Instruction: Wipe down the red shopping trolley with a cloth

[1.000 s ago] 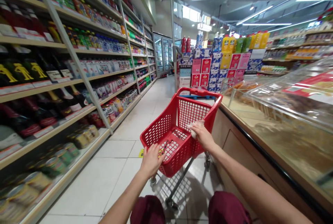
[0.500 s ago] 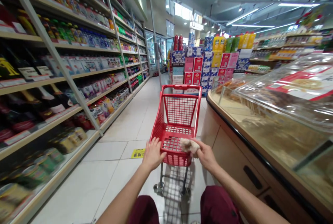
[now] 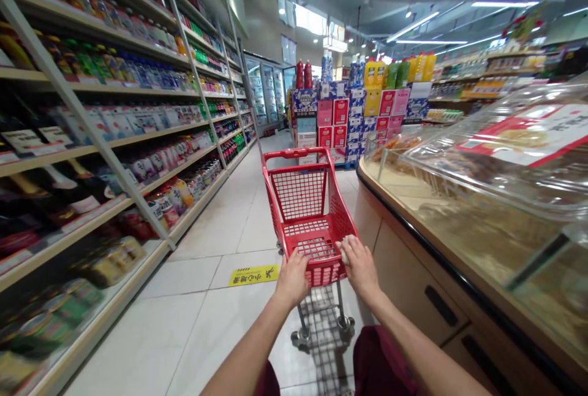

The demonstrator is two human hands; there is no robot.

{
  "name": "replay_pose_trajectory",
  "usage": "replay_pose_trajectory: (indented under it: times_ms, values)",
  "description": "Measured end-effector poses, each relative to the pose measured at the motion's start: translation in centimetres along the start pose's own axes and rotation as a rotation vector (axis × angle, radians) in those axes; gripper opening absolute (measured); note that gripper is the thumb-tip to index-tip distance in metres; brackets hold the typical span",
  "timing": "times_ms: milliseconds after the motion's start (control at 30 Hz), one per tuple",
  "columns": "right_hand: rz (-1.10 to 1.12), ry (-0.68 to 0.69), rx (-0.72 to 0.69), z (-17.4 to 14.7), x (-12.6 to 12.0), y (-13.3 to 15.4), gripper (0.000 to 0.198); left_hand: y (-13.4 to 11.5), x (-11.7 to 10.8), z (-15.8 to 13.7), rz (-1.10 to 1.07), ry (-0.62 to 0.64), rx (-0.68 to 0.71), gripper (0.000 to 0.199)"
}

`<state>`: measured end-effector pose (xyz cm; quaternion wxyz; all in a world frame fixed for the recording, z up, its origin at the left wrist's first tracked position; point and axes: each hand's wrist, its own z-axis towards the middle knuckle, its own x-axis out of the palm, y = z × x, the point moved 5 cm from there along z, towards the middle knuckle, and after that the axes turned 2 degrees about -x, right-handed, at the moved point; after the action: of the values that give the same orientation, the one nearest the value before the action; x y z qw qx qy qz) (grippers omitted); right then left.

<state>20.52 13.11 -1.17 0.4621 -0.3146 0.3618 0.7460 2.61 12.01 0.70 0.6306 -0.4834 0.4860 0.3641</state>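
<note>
In front of me stands a small red shopping cart (image 3: 316, 224) with a mesh basket and grey legs on wheels. My left hand (image 3: 293, 276) is closed over the near left rim of its basket. At the near right rim is my right hand (image 3: 361, 266), with a crumpled whitish cloth (image 3: 343, 250) bunched under its fingers against the cart. Most of the cloth is hidden by that hand. The basket shows nothing inside it.
Shelves of bottles and cans (image 3: 105, 120) line the left side. A counter (image 3: 413, 249) with clear plastic food boxes (image 3: 496, 157) runs along the right. Stacked drink cartons (image 3: 333, 120) stand ahead. A yellow floor sticker (image 3: 253, 275) lies left of the cart.
The cart has turned, its far end swinging left and its near end right. My left hand has moved right and closed on the rim; my right hand has brought the cloth onto the right rim.
</note>
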Motion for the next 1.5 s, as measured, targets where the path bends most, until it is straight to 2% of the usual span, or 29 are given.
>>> replay_pose_trajectory:
  times_ms: [67, 167, 233, 333, 433, 500, 633, 667, 733, 833, 900, 967, 1033, 1100, 1167, 1233, 1300, 1367, 1433, 1500]
  values:
    - [0.055, -0.013, -0.048, 0.2, 0.9, 1.8, 0.046, -0.1, 0.3, 0.2, -0.001, -0.001, 0.016, 0.050]
    - [0.145, -0.010, -0.222, -0.1, 2.5, 6.2, 0.048, 0.5, 0.5, 0.3, -0.002, -0.012, 0.035, 0.057]
    - [0.158, -0.005, -0.312, -0.6, 3.0, 7.9, 0.048, 1.2, 0.2, 0.1, 0.000, -0.034, 0.025, 0.058]
    - [0.133, 0.002, -0.301, -0.7, 2.6, 6.1, 0.049, 2.3, -0.5, -0.5, 0.012, -0.061, -0.005, 0.055]
    - [0.104, -0.039, -0.121, -0.3, 1.9, 2.8, 0.051, 2.5, -1.1, -0.8, 0.011, -0.057, 0.014, 0.051]
    - [0.128, -0.070, -0.084, -0.2, 2.2, 3.2, 0.052, 2.4, -1.2, -0.7, 0.002, -0.058, 0.036, 0.049]
    - [0.220, -0.054, -0.325, -0.7, 3.9, 8.2, 0.050, 2.3, -1.2, -0.6, -0.007, -0.065, 0.064, 0.048]
    - [0.222, -0.048, -0.376, -0.8, 4.0, 8.6, 0.048, 2.4, -1.2, -0.6, -0.008, -0.067, 0.067, 0.048]
    - [0.193, -0.039, -0.395, -0.6, 3.5, 7.4, 0.046, 2.5, -1.3, -0.7, -0.009, -0.075, 0.067, 0.047]
    - [0.100, -0.052, -0.195, 0.2, 2.2, 3.0, 0.046, 2.4, -1.2, -0.6, -0.016, -0.090, 0.057, 0.045]
    - [0.068, -0.058, -0.086, 0.3, 2.0, 2.1, 0.048, 2.2, -1.1, -0.5, -0.022, -0.103, 0.048, 0.043]
    - [0.091, -0.034, -0.143, -0.1, 2.7, 4.0, 0.050, 1.9, -1.1, -0.4, -0.026, -0.115, 0.040, 0.042]
    - [0.121, 0.008, -0.274, -0.6, 3.5, 6.6, 0.052, 1.8, -1.0, -0.4, -0.027, -0.124, 0.034, 0.043]
    - [0.118, 0.050, -0.344, -0.7, 3.5, 7.3, 0.051, 1.8, -1.0, -0.4, -0.022, -0.132, 0.029, 0.044]
    - [0.077, 0.065, -0.285, -0.2, 2.5, 5.3, 0.050, 2.0, -1.0, -0.4, -0.015, -0.139, 0.022, 0.044]
    - [0.021, 0.039, -0.137, 0.5, 1.2, 2.2, 0.050, 2.0, -0.8, -0.4, -0.007, -0.144, 0.013, 0.044]
    - [-0.006, 0.005, -0.036, 0.9, 0.7, 0.9, 0.049, 1.9, -0.7, -0.3, 0.001, -0.149, 0.007, 0.044]
    - [0.024, 0.008, -0.085, 0.8, 1.3, 2.5, 0.050, 1.7, -0.6, -0.1, 0.010, -0.154, 0.006, 0.045]
    - [0.078, 0.036, -0.229, 0.3, 2.6, 5.6, 0.050, 1.6, -0.6, 0.0, 0.021, -0.152, 0.012, 0.044]
    - [0.103, 0.063, -0.343, -0.2, 3.3, 7.3, 0.050, 1.6, -0.8, 0.0, 0.032, -0.144, 0.015, 0.044]
